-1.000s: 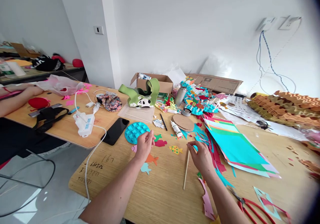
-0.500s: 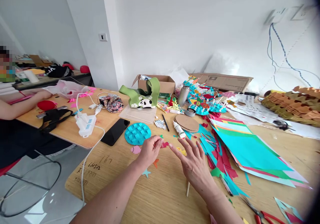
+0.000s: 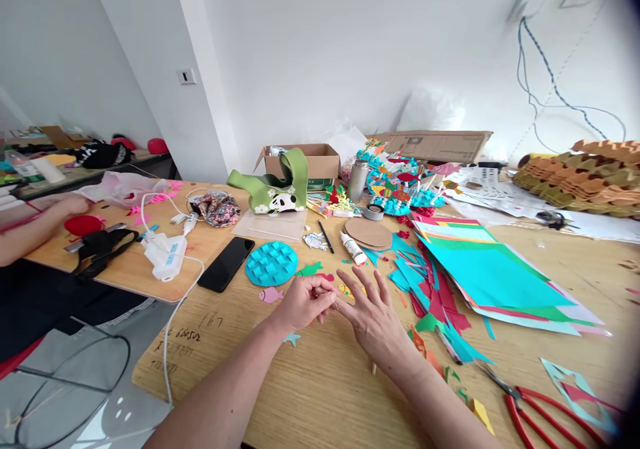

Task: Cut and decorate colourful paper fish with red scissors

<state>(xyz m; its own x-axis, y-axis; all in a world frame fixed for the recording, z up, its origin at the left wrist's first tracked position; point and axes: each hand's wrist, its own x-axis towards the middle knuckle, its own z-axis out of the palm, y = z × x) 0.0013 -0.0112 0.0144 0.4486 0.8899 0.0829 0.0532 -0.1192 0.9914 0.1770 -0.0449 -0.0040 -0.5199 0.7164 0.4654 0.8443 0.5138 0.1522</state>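
Showing beneath the right hand (image 3: 373,320), a slim pale stick (image 3: 374,369) is visible only at its near end, directed at the near edge of the wooden tabletop (image 3: 300,395); its full long axis is hidden. Right hand: fingers are fanned apart, nothing seen gripped, presumably so that the contact point is left uncrowded. Left hand (image 3: 307,300): thumb and fingertips are drawn together at a right-hand digit; whether anything small is pinched cannot be told. A flat pink paper fish (image 3: 271,294) is laid toward the tabletop's left edge, long axis roughly side to side, head leftward. A small white plastic bottle (image 3: 354,249) is placed beyond the hands, probably for easy reach.
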